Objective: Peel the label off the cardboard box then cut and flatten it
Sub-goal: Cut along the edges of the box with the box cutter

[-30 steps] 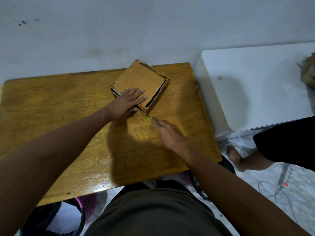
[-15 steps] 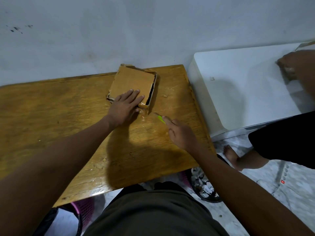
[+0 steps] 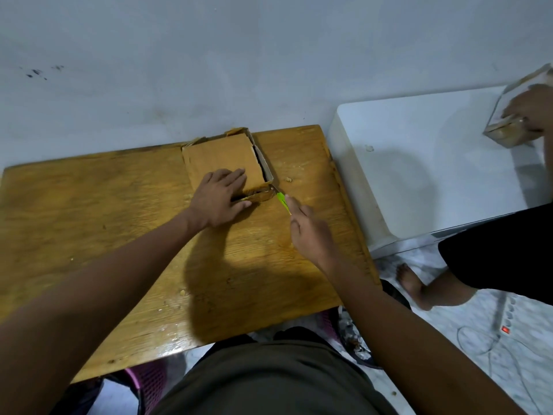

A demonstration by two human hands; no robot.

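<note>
A small brown cardboard box [image 3: 221,155] lies on the wooden table [image 3: 89,211] near the wall, its right and near sides gaping along dark slits. My left hand [image 3: 220,200] presses flat on the box's near end, fingers spread over the top and near edge. My right hand [image 3: 311,232] grips a green-handled cutter [image 3: 282,202]. The cutter's tip touches the box's near right corner. Whether a label remains on the box cannot be seen.
A white appliance top [image 3: 419,163] stands right of the table. There another person's hand [image 3: 531,110] holds a second box [image 3: 505,136]; their leg and foot [image 3: 411,284] stand by the table's right side. Cardboard crumbs [image 3: 288,179] dot the table. A power strip [image 3: 505,320] lies on the floor.
The box has turned so its long side points toward the wall. My right hand moved forward, bringing the cutter tip against the box's near right corner. The view shifted.
</note>
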